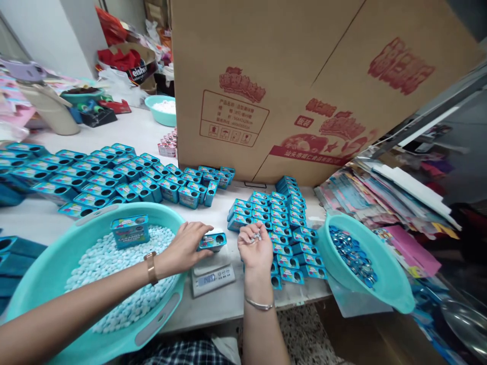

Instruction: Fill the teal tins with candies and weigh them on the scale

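Two bare hands work at the near edge of a white table [129, 132] in the head view. The left hand [186, 248] comes in from the left, its fingers closed around a small blue tin [212, 241] that sits on a digital scale [213, 276] near the table's front edge. Just right of it, the right hand [255, 249] is turned palm up and cupped, fingers curled loosely over a few pale tablets [257, 236].

Left of the scale, a large teal basin [49, 271] holds a heap of white tablets [114, 274] with a second tin [130, 230] lying on top. Right of the right hand, stacked tins [283, 223] touch a smaller teal basin [391, 284] filled with blue caps [353, 256]. Farther back on the left, open tins [95, 177] stand in rows, and a tall cardboard box [304, 76] rises behind them.
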`<state>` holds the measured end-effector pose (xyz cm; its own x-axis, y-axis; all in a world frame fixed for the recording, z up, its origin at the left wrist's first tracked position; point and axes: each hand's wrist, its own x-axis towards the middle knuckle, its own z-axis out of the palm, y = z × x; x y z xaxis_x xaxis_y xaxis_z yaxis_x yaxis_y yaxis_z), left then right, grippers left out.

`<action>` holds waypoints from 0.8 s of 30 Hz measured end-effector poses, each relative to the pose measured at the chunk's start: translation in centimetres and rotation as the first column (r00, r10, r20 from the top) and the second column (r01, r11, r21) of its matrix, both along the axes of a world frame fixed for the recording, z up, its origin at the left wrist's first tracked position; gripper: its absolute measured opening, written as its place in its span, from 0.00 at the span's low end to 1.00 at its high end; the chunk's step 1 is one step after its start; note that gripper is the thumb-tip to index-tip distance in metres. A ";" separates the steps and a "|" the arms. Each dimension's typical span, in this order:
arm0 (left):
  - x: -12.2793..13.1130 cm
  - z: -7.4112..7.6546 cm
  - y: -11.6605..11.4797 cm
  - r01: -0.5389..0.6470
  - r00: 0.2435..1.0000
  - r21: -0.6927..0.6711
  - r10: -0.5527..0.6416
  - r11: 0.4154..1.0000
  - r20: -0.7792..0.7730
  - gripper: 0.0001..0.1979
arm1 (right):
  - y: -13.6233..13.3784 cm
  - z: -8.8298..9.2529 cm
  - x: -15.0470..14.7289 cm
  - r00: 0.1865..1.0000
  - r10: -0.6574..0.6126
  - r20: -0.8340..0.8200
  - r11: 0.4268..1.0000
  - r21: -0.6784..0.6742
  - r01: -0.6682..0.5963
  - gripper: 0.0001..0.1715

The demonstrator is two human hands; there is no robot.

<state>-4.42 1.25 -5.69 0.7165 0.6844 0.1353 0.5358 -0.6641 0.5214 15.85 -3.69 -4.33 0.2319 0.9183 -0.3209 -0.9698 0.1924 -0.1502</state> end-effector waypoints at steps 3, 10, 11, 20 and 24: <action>-0.4 -0.2 0.1 -0.002 1.000 0.005 0.002 1.000 0.000 0.26 | -0.5 0.3 0.8 0.998 -0.053 0.032 0.998 0.033 0.052 0.09; -1.6 0.9 0.1 0.001 1.000 0.024 -0.001 1.000 -0.012 0.25 | -1.8 0.3 2.3 0.994 -0.096 0.043 0.993 0.078 0.093 0.09; -1.8 1.2 0.1 -0.001 1.000 0.037 0.001 0.999 -0.015 0.25 | -1.9 0.3 2.3 0.994 -0.102 0.042 0.992 0.075 0.099 0.09; -0.9 2.0 -0.1 -0.008 0.991 0.125 0.025 0.992 -0.132 0.09 | 0.4 0.0 -2.1 0.986 -0.093 0.139 0.989 -0.099 0.107 0.09; 0.0 1.8 -0.2 -0.003 0.989 0.149 0.025 0.989 -0.146 0.09 | 1.4 -0.3 -4.0 0.972 -0.088 0.219 0.981 -0.151 0.123 0.10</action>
<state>-4.44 1.01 -3.89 0.7267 0.6747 0.1294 0.6091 -0.7199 0.3328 11.87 -2.27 -4.60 0.4026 0.8249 -0.3968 -0.8884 0.2477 -0.3865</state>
